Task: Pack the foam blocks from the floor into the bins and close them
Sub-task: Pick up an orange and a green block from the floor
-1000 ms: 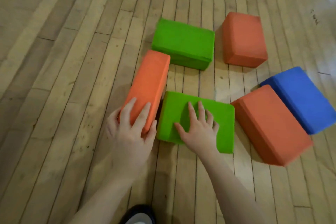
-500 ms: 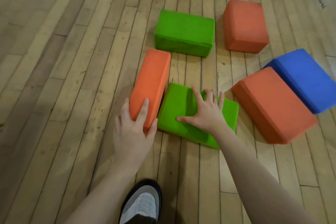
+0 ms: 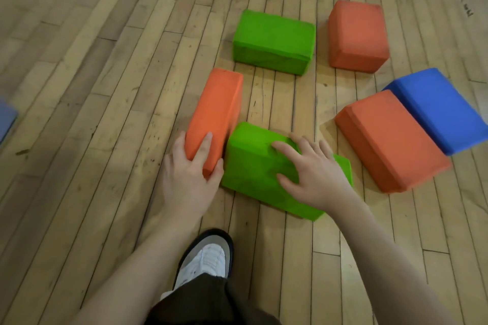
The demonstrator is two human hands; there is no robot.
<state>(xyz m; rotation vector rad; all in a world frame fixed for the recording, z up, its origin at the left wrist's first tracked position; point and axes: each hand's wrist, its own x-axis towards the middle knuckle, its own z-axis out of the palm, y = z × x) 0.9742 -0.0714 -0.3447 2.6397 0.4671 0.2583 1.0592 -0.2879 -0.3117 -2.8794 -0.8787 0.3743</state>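
Several foam blocks lie on the wooden floor. My left hand (image 3: 191, 174) grips the near end of a narrow orange block (image 3: 215, 111) standing on its long edge. My right hand (image 3: 314, 174) wraps over the far edge of the near green block (image 3: 250, 166), which is tilted up off the floor on its far side. A second green block (image 3: 273, 41) and an orange block (image 3: 356, 35) lie further back. To the right, another orange block (image 3: 390, 140) leans against a blue block (image 3: 435, 109). No bin is in view.
My white and black shoe (image 3: 204, 258) and a dark trouser leg stand just below the near green block. A blue-grey edge (image 3: 5, 120) shows at the far left border. Wooden floorboards (image 3: 79, 60) stretch out to the left and front.
My right hand slid from flat on the near green block to hooking its far edge, and that block has tipped up. My left hand's grip on the narrow orange block tightened. My foot came into view.
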